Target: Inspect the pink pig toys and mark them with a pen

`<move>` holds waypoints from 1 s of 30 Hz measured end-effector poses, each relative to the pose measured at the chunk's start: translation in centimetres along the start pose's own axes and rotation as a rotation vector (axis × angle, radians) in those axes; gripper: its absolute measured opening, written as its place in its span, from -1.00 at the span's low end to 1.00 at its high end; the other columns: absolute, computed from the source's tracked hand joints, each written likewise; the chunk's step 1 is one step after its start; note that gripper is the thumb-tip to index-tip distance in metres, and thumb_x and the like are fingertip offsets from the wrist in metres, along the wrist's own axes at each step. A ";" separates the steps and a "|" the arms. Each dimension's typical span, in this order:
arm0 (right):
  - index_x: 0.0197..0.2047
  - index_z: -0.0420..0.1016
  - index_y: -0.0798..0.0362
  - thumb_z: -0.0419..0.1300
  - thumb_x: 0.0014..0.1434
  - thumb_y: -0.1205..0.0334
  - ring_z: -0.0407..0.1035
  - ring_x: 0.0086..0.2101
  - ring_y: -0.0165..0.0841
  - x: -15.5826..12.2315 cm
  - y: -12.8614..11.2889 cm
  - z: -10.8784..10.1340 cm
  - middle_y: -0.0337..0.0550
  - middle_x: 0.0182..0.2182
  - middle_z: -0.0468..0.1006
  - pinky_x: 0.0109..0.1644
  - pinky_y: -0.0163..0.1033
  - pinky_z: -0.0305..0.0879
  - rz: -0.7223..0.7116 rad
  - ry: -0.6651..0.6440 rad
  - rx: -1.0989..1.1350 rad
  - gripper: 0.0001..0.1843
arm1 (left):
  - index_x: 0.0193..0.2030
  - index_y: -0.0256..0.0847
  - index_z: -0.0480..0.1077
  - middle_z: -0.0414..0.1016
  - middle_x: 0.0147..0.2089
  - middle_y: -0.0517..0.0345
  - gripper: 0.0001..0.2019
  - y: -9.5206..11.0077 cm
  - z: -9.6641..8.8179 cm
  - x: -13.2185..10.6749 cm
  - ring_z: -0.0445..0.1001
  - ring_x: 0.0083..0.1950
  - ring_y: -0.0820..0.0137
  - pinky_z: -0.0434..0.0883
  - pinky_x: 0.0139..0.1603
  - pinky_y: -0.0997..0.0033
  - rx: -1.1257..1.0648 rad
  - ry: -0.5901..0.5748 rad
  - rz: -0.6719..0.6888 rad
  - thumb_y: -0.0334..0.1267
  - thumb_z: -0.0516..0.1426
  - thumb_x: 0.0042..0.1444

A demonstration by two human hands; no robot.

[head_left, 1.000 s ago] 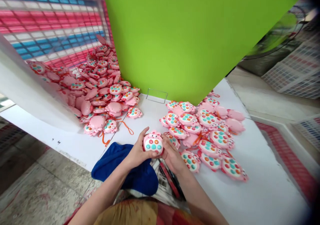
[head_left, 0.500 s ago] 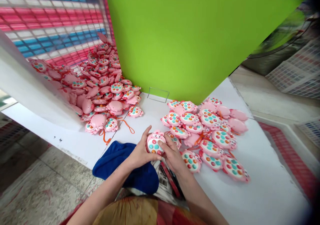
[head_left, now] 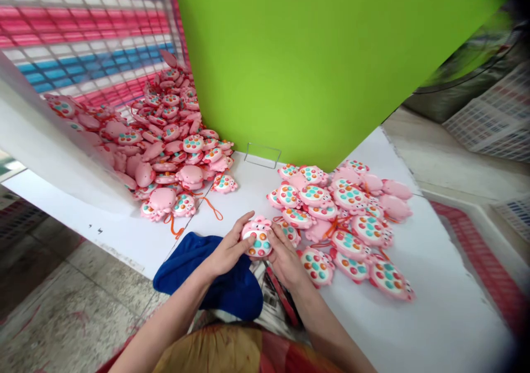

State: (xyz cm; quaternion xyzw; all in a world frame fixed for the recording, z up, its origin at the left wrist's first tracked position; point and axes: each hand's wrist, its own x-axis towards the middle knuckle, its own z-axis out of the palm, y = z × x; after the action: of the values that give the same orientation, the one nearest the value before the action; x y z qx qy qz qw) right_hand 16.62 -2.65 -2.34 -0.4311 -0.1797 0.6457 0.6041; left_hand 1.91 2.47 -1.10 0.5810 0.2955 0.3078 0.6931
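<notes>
Near desk front edge: pink toy (head_left: 257, 239), face up, above the blue cloth's (head_left: 207, 276) right end.
Left hand (head_left: 226, 251): grip clamped on toy's left side.
Right hand (head_left: 285, 254): grip clamped on right side.
Nearer: both equal; toy between the grips.
Piles: big heap (head_left: 165, 141) back-left, smaller pile (head_left: 343, 218) right.

Held toy (head_left: 257, 238): pink, white face, teal, orange and red buttons. Toy piles (head_left: 165, 136) same pink, orange cords. Cloth (head_left: 207, 273) blue. Table (head_left: 414, 329) white. Backdrop (head_left: 314, 58) bright green. Crates (head_left: 74, 31) pink, blue, white grid stripes.
</notes>
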 end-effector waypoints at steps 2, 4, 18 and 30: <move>0.02 0.41 -0.14 0.31 0.05 0.04 0.46 -0.28 -0.32 -0.1 0.0 0.2 -0.21 -0.12 0.52 -0.35 -0.21 0.48 0.002 -0.007 -0.002 -0.56 | 0.35 -0.17 0.03 0.30 0.21 -0.03 -0.36 -0.3 0.0 0.0 0.37 0.09 0.28 0.33 0.10 0.31 -0.007 0.033 -0.022 -0.09 0.12 0.19; -0.02 0.43 -0.12 0.30 0.06 0.04 0.46 -0.28 -0.32 -0.3 0.2 0.4 -0.21 -0.15 0.51 -0.36 -0.22 0.48 0.003 -0.003 0.013 -0.60 | 0.32 -0.18 0.11 0.36 0.17 0.00 -0.39 -0.6 0.2 0.1 0.39 0.05 0.27 0.34 0.08 0.32 0.016 0.088 -0.017 -0.07 0.13 0.17; 0.01 0.41 -0.13 0.34 0.01 0.04 0.45 -0.24 -0.33 -0.9 1.0 0.6 -0.20 -0.06 0.46 -0.34 -0.19 0.55 -0.006 0.101 0.102 -0.52 | 0.20 -0.28 0.30 0.58 -0.25 0.01 -0.37 -1.2 0.8 0.5 0.52 -0.21 0.31 0.42 -0.17 0.36 -0.312 0.309 -0.056 0.18 -0.03 0.19; -0.02 0.41 -0.26 0.31 0.03 0.21 0.39 -0.02 -0.36 1.5 -6.1 -2.7 -0.35 0.11 0.36 0.05 0.00 0.43 -0.379 0.205 0.132 -0.58 | 0.25 -0.20 0.20 0.35 0.20 -0.15 -0.55 -2.3 -4.3 3.2 0.32 0.21 0.17 0.33 0.13 0.11 0.680 0.343 0.127 -0.15 0.01 0.24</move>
State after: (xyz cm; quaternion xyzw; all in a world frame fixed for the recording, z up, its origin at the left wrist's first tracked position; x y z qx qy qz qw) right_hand 22.64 -0.73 0.24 -0.4123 -0.1524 0.4841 0.7566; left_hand 0.81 7.32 -4.24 0.7349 0.4557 0.3274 0.3809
